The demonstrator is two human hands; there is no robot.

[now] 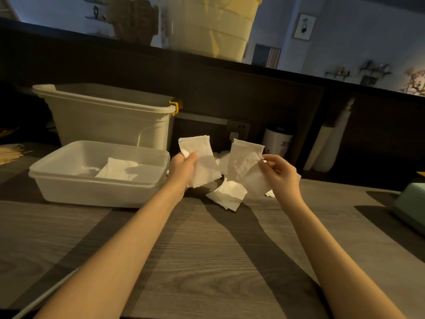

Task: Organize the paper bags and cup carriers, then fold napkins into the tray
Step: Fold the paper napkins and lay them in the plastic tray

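Your left hand (184, 166) grips one white napkin (202, 162), thumb curled over its upper edge, holding it up above the counter (207, 249). Your right hand (279, 172) pinches a second napkin (247, 164) by its right edge between thumb and fingertips, so it hangs just beside the first. Below and between them a few loose napkins (227, 195) lie crumpled on the counter. To your left sits the white tray (96, 189), touching the counter, with a folded napkin (119, 170) lying flat inside it. Behind the tray stands a larger pale bin (108, 120) with a yellow clip on its rim. A white cup (277, 141) stands against the dark back wall, and a green box (411, 203) sits at the far right.
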